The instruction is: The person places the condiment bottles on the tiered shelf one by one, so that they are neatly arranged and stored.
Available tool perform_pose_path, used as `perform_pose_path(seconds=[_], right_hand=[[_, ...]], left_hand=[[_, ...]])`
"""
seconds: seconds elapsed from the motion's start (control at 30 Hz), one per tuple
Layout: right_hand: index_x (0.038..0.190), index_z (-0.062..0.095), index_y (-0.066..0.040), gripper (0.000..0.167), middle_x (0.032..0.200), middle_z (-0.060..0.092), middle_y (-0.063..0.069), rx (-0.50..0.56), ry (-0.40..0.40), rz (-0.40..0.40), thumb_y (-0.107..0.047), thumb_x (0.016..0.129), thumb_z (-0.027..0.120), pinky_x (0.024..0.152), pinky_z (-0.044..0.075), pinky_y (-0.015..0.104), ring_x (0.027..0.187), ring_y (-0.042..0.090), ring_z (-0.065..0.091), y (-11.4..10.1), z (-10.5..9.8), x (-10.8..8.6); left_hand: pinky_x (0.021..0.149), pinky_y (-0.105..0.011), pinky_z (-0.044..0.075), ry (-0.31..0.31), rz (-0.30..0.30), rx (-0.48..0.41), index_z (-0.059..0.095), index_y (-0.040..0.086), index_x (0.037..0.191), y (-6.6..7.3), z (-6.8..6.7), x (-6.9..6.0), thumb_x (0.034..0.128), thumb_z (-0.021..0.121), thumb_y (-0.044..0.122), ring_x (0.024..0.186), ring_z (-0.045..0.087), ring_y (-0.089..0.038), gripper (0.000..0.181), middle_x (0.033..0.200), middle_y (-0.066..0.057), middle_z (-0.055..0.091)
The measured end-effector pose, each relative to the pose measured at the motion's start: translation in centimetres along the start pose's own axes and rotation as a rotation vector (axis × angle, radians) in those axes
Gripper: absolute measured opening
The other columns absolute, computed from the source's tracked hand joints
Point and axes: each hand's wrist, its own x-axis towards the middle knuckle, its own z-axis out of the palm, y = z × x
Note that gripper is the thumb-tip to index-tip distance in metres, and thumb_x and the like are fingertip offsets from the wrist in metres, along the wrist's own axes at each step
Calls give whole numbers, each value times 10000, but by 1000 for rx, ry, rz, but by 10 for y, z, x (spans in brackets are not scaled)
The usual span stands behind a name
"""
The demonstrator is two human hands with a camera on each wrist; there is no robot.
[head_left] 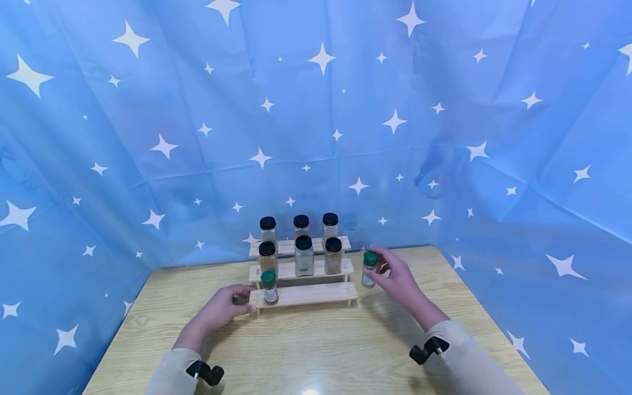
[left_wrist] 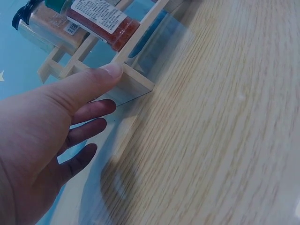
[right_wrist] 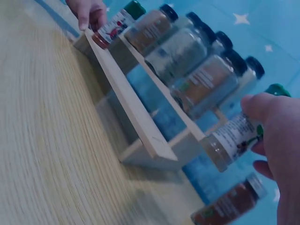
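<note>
A three-step wooden spice rack (head_left: 308, 294) stands at the back of the table. My left hand (head_left: 222, 308) holds the left end of its lowest step, thumb (left_wrist: 96, 82) on the wood and other fingers loosely bent behind; the index finger is hidden in the left wrist view. A green-capped spice jar (left_wrist: 101, 18) with red contents sits on that step, near this hand. Right of the rack, my right hand (head_left: 395, 278) grips another green-capped spice jar (right_wrist: 229, 140) between thumb and fingers. It is tilted in the right wrist view, with a white printed label.
Several black-capped jars (head_left: 304, 258) occupy the middle and top steps. In the right wrist view, a jar with reddish-brown contents (right_wrist: 229, 205) appears beyond the rack's right end. The wooden table (head_left: 306, 351) meets a blue star-patterned curtain (head_left: 316, 120) behind.
</note>
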Motion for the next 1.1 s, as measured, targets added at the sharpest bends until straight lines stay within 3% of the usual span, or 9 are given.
perform_pose_path(seconds=[0.23, 0.43, 0.6, 0.87, 1.1], right_hand=[[1481, 623, -111, 568, 1097, 697, -15, 27, -89, 1, -102, 972, 876, 790, 630, 365, 918, 213, 671, -20, 10, -1], [1484, 620, -118, 560, 1137, 712, -26, 31, -128, -33, -124, 984, 870, 799, 622, 348, 973, 176, 680, -28, 22, -3], [1485, 618, -67, 570, 1193, 732, -4, 57, -141, -83, -113, 977, 873, 840, 647, 471, 1021, 186, 703, -33, 35, -1], [1462, 646, -103, 528, 1171, 723, -78, 74, -169, -64, -145, 987, 872, 942, 630, 577, 1054, 133, 706, -45, 59, 2], [1471, 637, -141, 525, 1198, 724, -61, 68, -197, -49, -156, 997, 862, 945, 641, 486, 1056, 151, 707, -57, 77, 5]], left_hand=[[1084, -570, 562, -3, 0, -5, 735, 163, 1437, 1, 0, -1, 936, 924, 298, 1221, 686, -263, 553, 1272, -21, 752], [1080, -574, 564, -10, 11, 0, 732, 146, 1437, 2, 1, -3, 939, 920, 304, 1221, 688, -284, 555, 1282, -37, 751], [1064, -579, 573, -13, 27, 8, 728, 127, 1441, 0, 0, -2, 937, 920, 308, 1205, 697, -296, 569, 1278, -48, 753], [1073, -562, 570, -10, 22, -3, 731, 143, 1439, -2, -1, 1, 932, 924, 298, 1208, 690, -269, 564, 1269, -36, 753], [1068, -569, 567, -18, 26, 8, 734, 141, 1436, 1, -1, -1, 940, 919, 308, 1205, 688, -280, 555, 1272, -35, 747]])
